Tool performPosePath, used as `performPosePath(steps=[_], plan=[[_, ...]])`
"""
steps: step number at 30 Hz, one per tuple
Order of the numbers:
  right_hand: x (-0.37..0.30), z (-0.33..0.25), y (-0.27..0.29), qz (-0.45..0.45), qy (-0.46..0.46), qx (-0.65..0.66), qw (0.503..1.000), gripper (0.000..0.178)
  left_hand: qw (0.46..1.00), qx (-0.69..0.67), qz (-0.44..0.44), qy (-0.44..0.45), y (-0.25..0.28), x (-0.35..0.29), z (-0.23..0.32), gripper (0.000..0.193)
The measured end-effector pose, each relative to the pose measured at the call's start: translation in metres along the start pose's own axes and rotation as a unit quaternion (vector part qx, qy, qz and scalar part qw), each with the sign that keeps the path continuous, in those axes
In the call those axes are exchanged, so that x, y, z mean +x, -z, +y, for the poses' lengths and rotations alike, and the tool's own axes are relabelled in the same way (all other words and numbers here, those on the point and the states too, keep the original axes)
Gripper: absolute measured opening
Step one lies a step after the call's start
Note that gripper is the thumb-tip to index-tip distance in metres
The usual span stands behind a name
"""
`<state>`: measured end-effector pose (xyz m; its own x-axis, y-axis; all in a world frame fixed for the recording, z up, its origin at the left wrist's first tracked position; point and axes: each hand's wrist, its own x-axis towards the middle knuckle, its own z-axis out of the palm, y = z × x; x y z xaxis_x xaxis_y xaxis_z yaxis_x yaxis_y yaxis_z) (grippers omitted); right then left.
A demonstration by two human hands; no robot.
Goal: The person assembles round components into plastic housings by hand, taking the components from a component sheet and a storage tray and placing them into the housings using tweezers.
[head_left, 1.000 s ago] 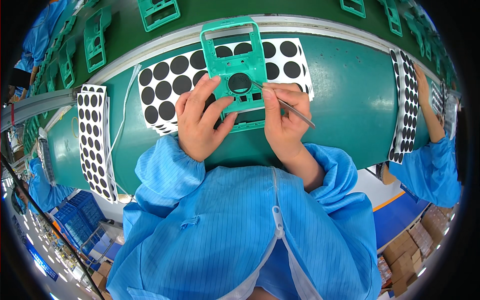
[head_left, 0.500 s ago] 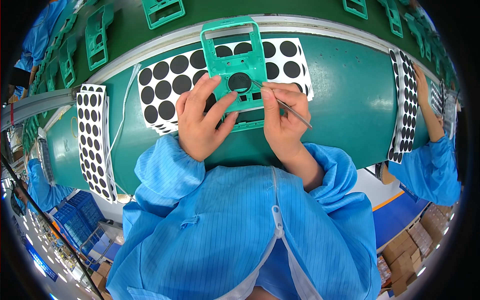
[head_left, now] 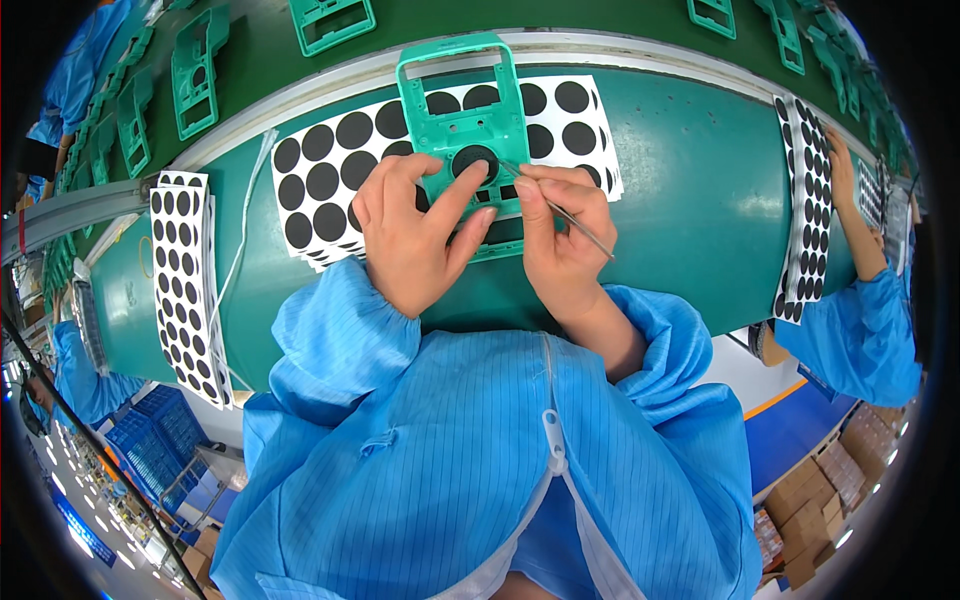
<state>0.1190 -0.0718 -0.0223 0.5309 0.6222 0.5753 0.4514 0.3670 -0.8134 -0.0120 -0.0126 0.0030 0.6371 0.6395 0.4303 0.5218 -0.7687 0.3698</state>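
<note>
Currently a green plastic housing (head_left: 492, 135) lies over a pile of white sheets (head_left: 337, 172) printed with black circles, which show on both sides of it on the green table (head_left: 690, 200). A round black disc (head_left: 466, 160) sits at the housing's circular opening.

The left hand (head_left: 412, 240) is at the housing's left side, fingers spread: the index fingertip is on the disc, another fingertip is at the housing's left edge, and the thumb is over its lower part. The right hand (head_left: 570, 235) is by the housing's right edge, thumb and index finger pinching a slim metal tool (head_left: 592, 238). Its tip points in beside the disc; whether the two touch is too small to tell.

Well to the left of the housing lies a narrow stack of dotted sheets (head_left: 182, 290), and well to its right another dotted stack (head_left: 810, 210), with a co-worker's hand (head_left: 842, 172) just beyond. Past the housing's top runs a pale rail (head_left: 620, 50), then a green belt (head_left: 550, 12) bearing similar green frames (head_left: 205, 50).
</note>
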Motion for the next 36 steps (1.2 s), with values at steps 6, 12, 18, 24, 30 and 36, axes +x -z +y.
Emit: performPosePath(steps=[6, 12, 18, 24, 30, 36], plan=[[0.0, -0.003, 0.001, -0.018, 0.018, -0.019, 1.0, 0.02, 0.999, 0.039, 0.011, 0.008, -0.006, 0.001, 0.002, 0.039], [-0.002, -0.005, -0.001, -0.034, 0.069, -0.033, 0.997, 0.024, 0.997, 0.075, -0.006, 0.008, -0.007, 0.001, 0.004, 0.042], [0.0, -0.006, 0.001, -0.049, 0.107, -0.073, 0.99, 0.026, 0.993, 0.122, -0.002, -0.003, -0.007, 0.002, 0.005, 0.044], [-0.004, -0.011, 0.007, -0.02, 0.062, -0.039, 0.997, 0.02, 0.994, 0.109, 0.001, -0.001, -0.009, 0.0, 0.006, 0.043], [-0.006, -0.01, 0.006, -0.033, 0.038, -0.031, 0.998, 0.02, 1.0, 0.021, 0.016, 0.011, -0.01, 0.0, 0.007, 0.039], [-0.006, -0.015, 0.006, -0.036, 0.054, -0.057, 0.996, 0.018, 0.999, 0.015, 0.031, 0.009, -0.009, 0.0, 0.009, 0.037]])
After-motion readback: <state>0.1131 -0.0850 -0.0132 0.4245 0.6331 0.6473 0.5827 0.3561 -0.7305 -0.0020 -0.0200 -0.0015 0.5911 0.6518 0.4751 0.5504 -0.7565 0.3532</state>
